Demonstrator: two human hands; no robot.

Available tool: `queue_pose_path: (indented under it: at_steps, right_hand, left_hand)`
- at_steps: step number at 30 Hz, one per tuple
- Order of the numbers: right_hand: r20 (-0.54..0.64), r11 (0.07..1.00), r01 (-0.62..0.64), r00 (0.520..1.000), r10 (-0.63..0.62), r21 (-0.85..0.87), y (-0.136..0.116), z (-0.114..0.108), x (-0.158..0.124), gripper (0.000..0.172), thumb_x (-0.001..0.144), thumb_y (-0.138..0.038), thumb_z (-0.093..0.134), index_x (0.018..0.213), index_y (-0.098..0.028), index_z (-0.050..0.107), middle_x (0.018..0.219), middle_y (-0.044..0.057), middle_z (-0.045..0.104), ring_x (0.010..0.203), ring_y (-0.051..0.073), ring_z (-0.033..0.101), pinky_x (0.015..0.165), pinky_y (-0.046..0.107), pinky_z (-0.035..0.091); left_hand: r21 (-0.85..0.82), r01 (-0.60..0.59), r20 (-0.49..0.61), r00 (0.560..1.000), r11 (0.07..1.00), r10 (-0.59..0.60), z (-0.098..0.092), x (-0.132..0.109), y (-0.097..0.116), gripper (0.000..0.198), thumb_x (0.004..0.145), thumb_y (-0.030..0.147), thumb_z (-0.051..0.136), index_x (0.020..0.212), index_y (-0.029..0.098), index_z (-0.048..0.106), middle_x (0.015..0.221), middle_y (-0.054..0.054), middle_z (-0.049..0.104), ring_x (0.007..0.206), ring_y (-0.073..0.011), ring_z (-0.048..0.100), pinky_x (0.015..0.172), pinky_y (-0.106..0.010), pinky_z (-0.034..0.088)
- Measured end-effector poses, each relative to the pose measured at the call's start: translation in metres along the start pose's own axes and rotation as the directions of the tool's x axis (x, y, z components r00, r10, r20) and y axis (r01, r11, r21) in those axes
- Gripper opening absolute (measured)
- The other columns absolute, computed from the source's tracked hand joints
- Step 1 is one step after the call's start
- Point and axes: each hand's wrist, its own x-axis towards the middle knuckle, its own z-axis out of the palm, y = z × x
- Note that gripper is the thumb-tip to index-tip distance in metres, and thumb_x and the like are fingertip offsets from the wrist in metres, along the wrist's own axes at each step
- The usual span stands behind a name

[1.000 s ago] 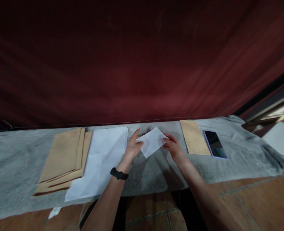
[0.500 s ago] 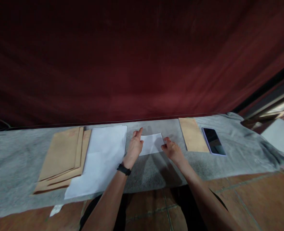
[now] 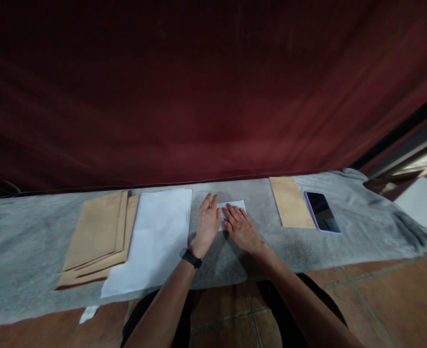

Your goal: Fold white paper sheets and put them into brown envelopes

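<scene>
A small white sheet of paper [image 3: 237,204], apparently folded, lies on the grey cloth in front of me, mostly covered by my hands. My right hand [image 3: 241,227] rests flat on it with the fingers stretched out. At the paper's left end is my left hand [image 3: 208,222], open, its fingers extended and a dark watch [image 3: 191,258] on the wrist. Just left of that hand lies a stack of larger white sheets [image 3: 155,237].
Several brown envelopes [image 3: 93,232] overlap at the left, next to the white stack. To the right lie a single brown envelope [image 3: 292,203] and a phone [image 3: 322,211] in a purple case. A dark red curtain [image 3: 213,96] hangs behind the grey cloth [image 3: 373,217]. Tiles [image 3: 391,299] cover the floor.
My right hand has moved left from the paper's right edge and now lies flat over it. My left hand stays near the left end, its fingers now more spread.
</scene>
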Motion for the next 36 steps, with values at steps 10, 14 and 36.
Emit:
queue_pose_path:
  at_steps: [10,14,36]
  right_hand:
    - [-0.030,0.986,0.090,0.995,-0.095,-0.139,0.006,0.011,-0.004,0.060,0.098,-0.019,0.040,0.158,-0.013,0.033,0.163,0.011,0.034,0.150,0.024,0.033,0.124,0.043,0.025]
    - [-0.049,0.988,0.018,0.998,-0.025,-0.152,0.014,0.010,-0.002,0.056,0.101,-0.019,0.036,0.157,-0.015,0.037,0.162,0.010,0.038,0.150,0.023,0.035,0.123,0.043,0.026]
    - [-0.025,0.961,-0.201,0.980,0.199,-0.191,0.058,-0.008,-0.011,0.052,0.106,-0.038,0.040,0.155,-0.023,0.042,0.163,0.011,0.035,0.148,0.031,0.037,0.120,0.051,0.027]
  left_hand:
    - [0.194,-0.120,0.097,0.990,0.974,0.103,0.030,-0.030,0.016,0.069,0.105,0.050,0.028,0.157,0.005,0.031,0.162,-0.018,0.035,0.153,-0.0280,0.029,0.125,-0.047,0.026]
    - [0.260,-0.134,0.089,0.989,0.956,0.115,0.031,-0.030,0.008,0.069,0.105,0.051,0.027,0.157,0.007,0.033,0.162,-0.018,0.035,0.153,-0.0274,0.029,0.125,-0.048,0.026]
    - [0.333,-0.016,-0.033,0.999,0.943,0.028,0.017,-0.047,-0.021,0.057,0.104,0.035,0.032,0.154,0.007,0.039,0.160,-0.019,0.038,0.151,-0.0332,0.031,0.120,-0.056,0.032]
